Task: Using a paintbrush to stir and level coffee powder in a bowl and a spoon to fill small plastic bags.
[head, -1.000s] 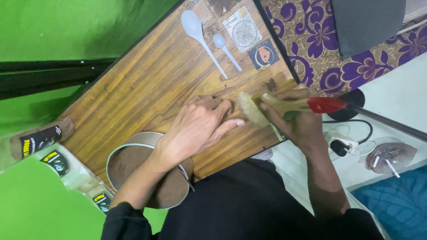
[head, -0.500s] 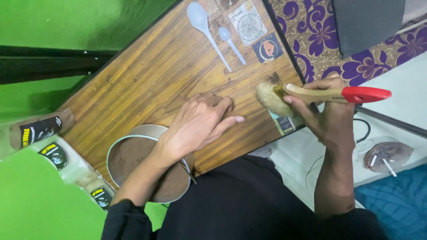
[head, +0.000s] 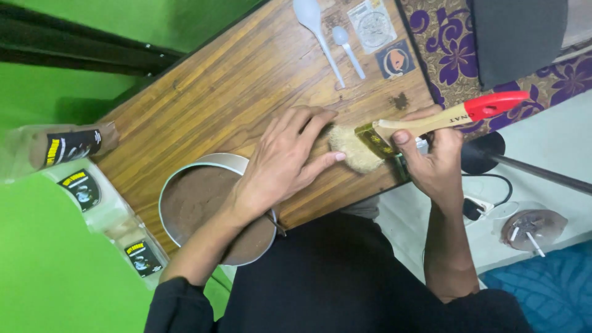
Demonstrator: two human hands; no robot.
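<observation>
Right hand (head: 435, 163) grips paintbrush (head: 431, 123), bristles down on wooden table (head: 234, 92), mid-frame. Left hand (head: 290, 157) open, flat beside bristles. Brown powder speck (head: 399, 100) unswept above brush. Sieve of powder (head: 213, 206) lower left, full.

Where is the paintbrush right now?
In the head view, the paintbrush is in the right hand at the wooden table's near right edge, its bristles on the tabletop touching the left hand's fingertips.
</observation>
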